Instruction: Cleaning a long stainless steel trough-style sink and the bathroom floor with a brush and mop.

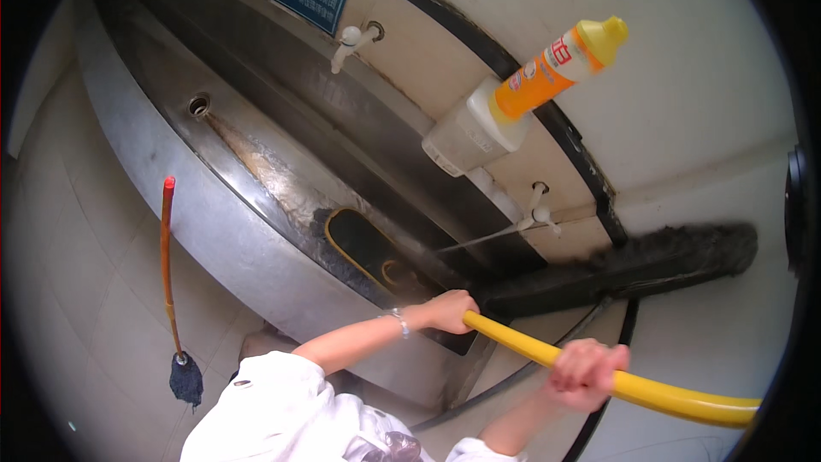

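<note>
Both of my hands are closed round a thick yellow pole point(513, 340) that slants across the right part of the view. My left hand point(449, 311), with a beaded bracelet at its wrist, grips the far end over the sink's edge. Farther along the pole, toward the lower right, my right hand point(588, 375) is wrapped round it, slightly blurred. In the metal trough sink point(197, 222) lies a flat mop head point(363, 244), dark with a yellow rim and a grey fringe. Whether the pole joins this head is hidden by my left hand. A thin water stream runs from the near tap point(537, 216) into the trough.
A wide dark brush head point(633, 269) leans by the wall right of the sink. A white jug point(475, 133) and an orange-and-yellow bottle point(556, 68) stand on the ledge. A small mop point(167, 265) with a red-brown handle is left of the sink, above a tiled floor point(77, 291).
</note>
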Demonstrator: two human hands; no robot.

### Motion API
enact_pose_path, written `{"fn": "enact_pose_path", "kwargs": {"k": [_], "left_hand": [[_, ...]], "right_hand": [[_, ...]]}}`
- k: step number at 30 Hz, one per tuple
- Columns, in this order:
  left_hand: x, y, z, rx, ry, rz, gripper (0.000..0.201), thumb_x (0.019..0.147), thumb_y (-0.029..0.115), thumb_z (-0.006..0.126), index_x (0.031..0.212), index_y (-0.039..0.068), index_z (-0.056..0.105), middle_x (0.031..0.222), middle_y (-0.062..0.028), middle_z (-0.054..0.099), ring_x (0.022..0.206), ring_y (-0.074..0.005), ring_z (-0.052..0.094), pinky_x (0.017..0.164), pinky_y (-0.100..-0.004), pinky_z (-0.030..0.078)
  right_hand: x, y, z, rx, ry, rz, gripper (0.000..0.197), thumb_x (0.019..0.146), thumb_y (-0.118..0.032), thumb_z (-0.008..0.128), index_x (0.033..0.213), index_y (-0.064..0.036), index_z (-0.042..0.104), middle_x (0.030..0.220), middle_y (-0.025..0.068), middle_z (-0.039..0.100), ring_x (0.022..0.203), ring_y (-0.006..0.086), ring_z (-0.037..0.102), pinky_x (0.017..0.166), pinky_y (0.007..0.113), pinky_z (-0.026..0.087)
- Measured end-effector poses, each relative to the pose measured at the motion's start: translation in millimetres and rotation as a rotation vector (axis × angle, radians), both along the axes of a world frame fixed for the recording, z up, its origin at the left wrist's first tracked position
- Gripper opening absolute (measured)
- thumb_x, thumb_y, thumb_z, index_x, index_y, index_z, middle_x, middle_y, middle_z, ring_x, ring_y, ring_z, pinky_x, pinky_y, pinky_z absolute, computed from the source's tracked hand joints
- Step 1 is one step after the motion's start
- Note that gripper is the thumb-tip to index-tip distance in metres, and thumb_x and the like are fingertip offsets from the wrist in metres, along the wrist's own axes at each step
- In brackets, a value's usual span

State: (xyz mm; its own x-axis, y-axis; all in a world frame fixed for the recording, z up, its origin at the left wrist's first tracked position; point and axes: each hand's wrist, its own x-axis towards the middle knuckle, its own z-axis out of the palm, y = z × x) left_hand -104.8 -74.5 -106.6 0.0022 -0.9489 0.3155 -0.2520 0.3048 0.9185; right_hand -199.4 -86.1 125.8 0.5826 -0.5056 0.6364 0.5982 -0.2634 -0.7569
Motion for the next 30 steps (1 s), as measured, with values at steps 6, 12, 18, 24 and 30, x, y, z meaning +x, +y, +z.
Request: {"fn": "enact_pose_path", "kwargs": {"k": [6,12,18,24,30], "left_hand": [[-17.5,12.8,64.8,-0.123,0.028,-0.015,0.010,0.058,0.015,0.062,0.061,0.006,0.059,0.057,-0.0123,0.057,0.058,-0.0326,0.057,0.052,-0.0402,0.044],[4.8,-9.1,-19.5,0.048,0.020,0.080,0.013,0.059,0.019,0.062,0.058,0.006,0.059,0.057,-0.0157,0.056,0.058,-0.0346,0.056,0.052,-0.0420,0.044],[13.7,7.6,17.7,-0.081,0.070,0.110,0.010,0.058,0.013,0.060,0.055,0.005,0.054,0.054,-0.0156,0.052,0.056,-0.0350,0.054,0.050,-0.0407,0.042],[88.0,14.7,69.2,0.036,0.167,0.313,0.026,0.069,0.019,0.063,0.056,-0.001,0.054,0.046,-0.0136,0.048,0.041,-0.0174,0.045,0.044,-0.0344,0.037],[185.3,73.9,42.5,0.178,0.552,0.275,0.040,0.080,0.015,0.059,0.048,0.006,0.037,0.045,0.0040,0.034,0.043,-0.0062,0.032,0.040,-0.0247,0.023]], "right_hand": [[-26.4,9.3,86.8,-0.096,0.068,0.124,0.019,0.087,-0.005,0.046,0.069,-0.0086,0.039,0.041,0.0009,0.037,0.030,0.0086,0.031,0.028,0.019,0.030],[10.3,-13.8,-13.8,0.063,0.103,-0.027,0.021,0.084,-0.008,0.056,0.071,-0.0098,0.040,0.046,-0.0006,0.039,0.034,0.0086,0.031,0.034,0.021,0.029],[21.7,-0.9,37.8,-0.117,0.177,0.013,0.031,0.088,-0.030,0.055,0.074,-0.0092,0.037,0.043,-0.0005,0.042,0.029,0.0079,0.040,0.033,0.020,0.040],[67.1,-52.0,51.4,-0.197,0.056,-0.338,0.080,0.087,-0.064,0.025,0.129,0.0026,0.035,0.117,0.0178,0.052,0.113,0.0248,0.048,0.098,0.041,0.033],[70.1,-155.8,-58.2,-1.114,0.867,-0.932,0.032,0.083,-0.020,0.055,0.111,-0.0035,0.054,0.110,0.0172,0.053,0.100,0.0353,0.052,0.088,0.041,0.040]]}}
